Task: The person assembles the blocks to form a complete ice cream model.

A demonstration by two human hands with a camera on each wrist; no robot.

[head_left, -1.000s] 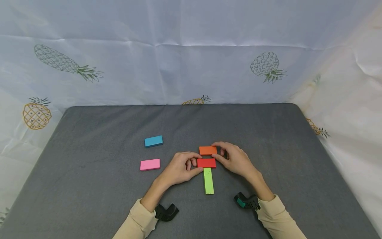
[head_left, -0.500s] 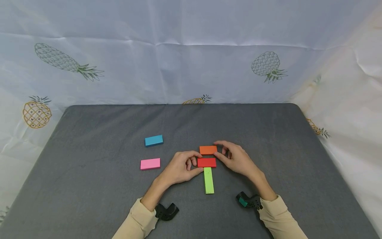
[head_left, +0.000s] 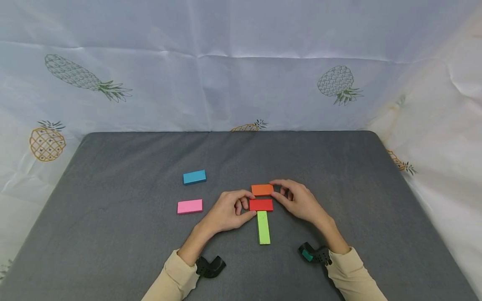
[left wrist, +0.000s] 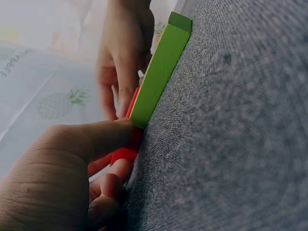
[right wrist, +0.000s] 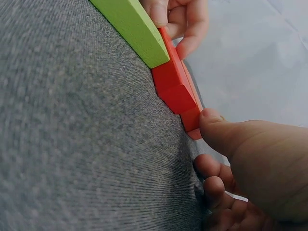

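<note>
The red block [head_left: 261, 205] lies crosswise at the top end of the upright-running green block [head_left: 263, 228], forming a T. My left hand [head_left: 231, 211] grips the red block's left end, thumb on the near side and index finger on the far side. Just beyond the red one lies an orange block [head_left: 262, 190], with a narrow strip of cloth between them in the head view. My right hand [head_left: 297, 200] pinches its right end between thumb and index finger. In the right wrist view the right thumb presses the orange block [right wrist: 191, 120]; the index fingertip is hidden.
To the left lie a blue block [head_left: 194, 177] and, nearer, a pink block [head_left: 190, 206]. A dark grey cloth [head_left: 113, 234] covers the table. A white pineapple-print curtain [head_left: 241, 92] hangs behind its far edge. Black camera mounts [head_left: 211, 267] sit at both wrists.
My right hand has shifted slightly right along the orange block, and that block has tilted a little and edged toward the left. My left hand stays on the red block.
</note>
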